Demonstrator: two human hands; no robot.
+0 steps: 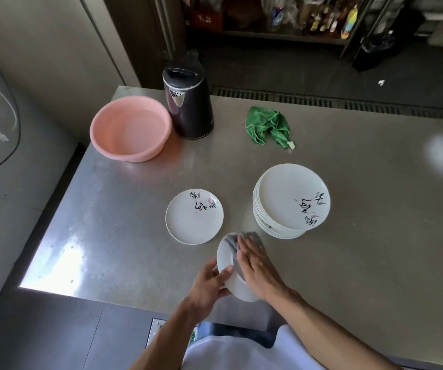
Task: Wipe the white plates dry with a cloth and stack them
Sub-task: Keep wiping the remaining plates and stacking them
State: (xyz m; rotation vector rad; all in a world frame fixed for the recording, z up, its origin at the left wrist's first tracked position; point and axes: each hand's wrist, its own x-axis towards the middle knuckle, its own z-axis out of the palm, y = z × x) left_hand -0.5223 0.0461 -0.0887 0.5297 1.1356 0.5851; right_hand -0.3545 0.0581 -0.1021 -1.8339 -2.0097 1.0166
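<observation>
Head view: a person at a steel counter dries a white plate, held tilted just above the counter's near edge.
Left hand: the left hand grips the white plate by its near-left rim, thumb on the face and fingers curled behind.
Right hand: the right hand lies flat with fingers straight, pressing a grey cloth against the plate's upper face — it clasps nothing.
Where the plates are: a tall stack of plates stands just right of the hands; a lone plate lies face up to the left, apart from the stack.
Step in hand: wiping, by the look of it — the cloth covers the far part of the face while the near-left part shows bare.
How far along: hard to call; which pile is dried and which waits cannot be told from this view.
Next move: likely a sweep of the cloth over the rest of the face and the back, then a level set-down on the dried pile, with rims aligned so nothing slips.
Also on the counter: a pink basin beside a dark kettle, and a crumpled green cloth towards the far side.
</observation>
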